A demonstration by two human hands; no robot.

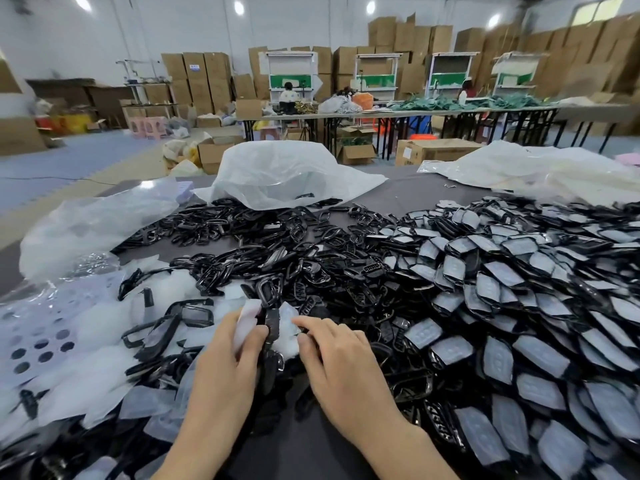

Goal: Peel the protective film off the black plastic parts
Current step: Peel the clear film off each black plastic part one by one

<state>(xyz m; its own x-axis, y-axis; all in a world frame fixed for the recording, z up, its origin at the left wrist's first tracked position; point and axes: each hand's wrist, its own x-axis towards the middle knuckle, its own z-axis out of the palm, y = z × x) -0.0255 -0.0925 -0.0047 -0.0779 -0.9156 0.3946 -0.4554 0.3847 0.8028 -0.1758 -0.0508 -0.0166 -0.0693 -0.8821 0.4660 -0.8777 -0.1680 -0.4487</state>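
Down at 6 o'clock on the dark tabletop [415, 192], both hands meet over one black plastic part [272, 329], held upright between them. The left hand [225, 362] has its fingers [254, 336] curled round the part's left side, with a pale strip of film [246, 318] caught under them. The right hand [341, 365] has its thumb and forefinger bent together, pinching the film at the part's right edge; the other fingers are loosely curled. From 3 to 5 o'clock lies a deep heap of film-covered parts [519, 306]. Bare black frames [242, 230] spread from the centre towards 11 o'clock. Loose sheets of clear film [69, 341] lie piled at 8 to 9 o'clock, and a white plastic bag [284, 174] sits at 12 o'clock.
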